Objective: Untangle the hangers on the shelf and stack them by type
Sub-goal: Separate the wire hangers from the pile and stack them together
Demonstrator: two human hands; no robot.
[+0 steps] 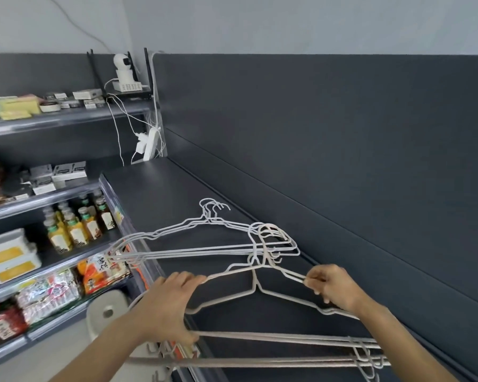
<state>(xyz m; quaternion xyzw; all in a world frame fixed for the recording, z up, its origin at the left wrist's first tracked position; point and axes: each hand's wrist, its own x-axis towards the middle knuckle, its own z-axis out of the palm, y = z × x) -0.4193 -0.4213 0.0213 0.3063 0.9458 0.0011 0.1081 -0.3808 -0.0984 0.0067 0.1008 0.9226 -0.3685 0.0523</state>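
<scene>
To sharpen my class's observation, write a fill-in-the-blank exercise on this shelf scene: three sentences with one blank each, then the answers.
1. The left hand and right hand both hold beige ____.
2. The untouched stack farther back on the shelf is ____ in colour.
3. The juice bottles stand on the person's ____ side.
Answers: hangers; white; left

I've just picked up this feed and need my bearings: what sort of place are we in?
Most likely a small shop or convenience store. Tiered display shelves at left carry bottled drinks and packaged snacks, and a security camera sits above them. The wire hangers lie on a dark shelf top.
</scene>
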